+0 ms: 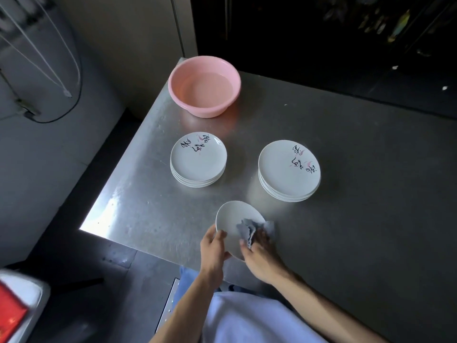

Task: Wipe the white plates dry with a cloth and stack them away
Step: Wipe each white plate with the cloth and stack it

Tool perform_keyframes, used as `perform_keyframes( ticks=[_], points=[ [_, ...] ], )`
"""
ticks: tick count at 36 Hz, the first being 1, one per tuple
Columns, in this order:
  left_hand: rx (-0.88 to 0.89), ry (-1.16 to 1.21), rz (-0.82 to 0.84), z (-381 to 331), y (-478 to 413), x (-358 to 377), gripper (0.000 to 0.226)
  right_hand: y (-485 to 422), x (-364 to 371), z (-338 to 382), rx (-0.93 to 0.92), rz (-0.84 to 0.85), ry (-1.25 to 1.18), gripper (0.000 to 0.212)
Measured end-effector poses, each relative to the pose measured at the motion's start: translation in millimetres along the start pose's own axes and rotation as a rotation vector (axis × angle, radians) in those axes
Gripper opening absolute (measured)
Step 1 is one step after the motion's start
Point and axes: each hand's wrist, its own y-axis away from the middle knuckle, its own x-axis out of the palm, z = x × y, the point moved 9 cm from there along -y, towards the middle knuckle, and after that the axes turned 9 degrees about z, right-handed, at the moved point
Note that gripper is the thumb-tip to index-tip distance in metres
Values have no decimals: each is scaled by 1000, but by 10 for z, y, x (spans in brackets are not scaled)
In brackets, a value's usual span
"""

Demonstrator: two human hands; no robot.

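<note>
A brushed steel table (346,231) fills the right and middle of the view. Its left edge runs diagonally from the far corner down to a bright near-left corner, and its near edge passes just under the person's wrists.

Above that near edge, the left hand (214,246) grips the near-left rim of a small white plate (233,222), thumb on the upper face and fingers curled beneath, holding it tilted. The right hand (259,253) holds a crumpled grey cloth (248,230) against the plate's right side. Its fingers are bent over the cloth, which wraps past the rim and shows behind it.

Further in stand the left stack of white plates (198,159) and the right stack of white plates (288,169), each topped by a plate with black brush script and pink marks. They are well apart, with bare steel between them and between each stack and the held plate.

A round pink plastic basin (204,85) holding water sits at the far-left corner, close to the left edge. The table's right half is open steel.
</note>
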Motion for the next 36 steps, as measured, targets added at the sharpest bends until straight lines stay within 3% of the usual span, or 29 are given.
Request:
perform_keyframes(
  ticks=[2,5,11,14,17,19,21,24,28,32,36],
  points=[
    [109,-78,46,-115,51,107,35,63,14,182,-89,-25,-371,54],
    [306,-248,134,-302,158,276,57,82,-100,317,-65,-95,-776,38],
    [564,-394,262,-492,290,528,42,130,-632,169,-43,-477,-974,31],
    [468,-342,241,-414,164,430,39,113,-738,-42,-41,-556,-1074,17],
    [316,-431,-10,-267,-42,114,52,85,-717,-184,-79,-510,-1250,13],
    [116,-293,-35,-92,-147,-44,62,78,-670,-247,-90,-464,-1302,19],
    [-9,-91,22,53,-195,-108,50,65,-595,-316,-57,-418,-1345,18],
    [-73,33,83,132,-168,-176,28,-7,-507,-443,21,-367,-1360,8],
    [-102,56,91,228,-107,-301,20,-17,-488,-711,217,-502,-1261,31],
    [-82,89,89,239,-53,-322,13,42,-554,-629,140,-600,-1061,30],
    [-81,98,81,263,-19,-259,13,-116,-433,-238,26,-374,-677,44]
  ],
)
